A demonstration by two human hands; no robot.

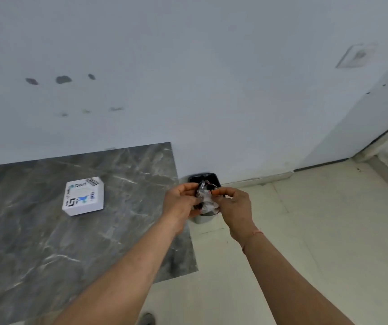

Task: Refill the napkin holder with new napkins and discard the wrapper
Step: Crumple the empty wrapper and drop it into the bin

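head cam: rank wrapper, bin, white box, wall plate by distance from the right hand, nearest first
1. wrapper: crumpled, held between right hand and left hand.
2. bin: black-lined, on the floor just behind the hands.
3. white box: off to the left on the marble counter.
4. wall plate: high on the right.

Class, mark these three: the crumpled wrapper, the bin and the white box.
crumpled wrapper (206, 198), head view, on its clear middle between both hands.
bin (213, 178), head view, on its dark liner's far edge.
white box (83, 195), head view, on its printed top.
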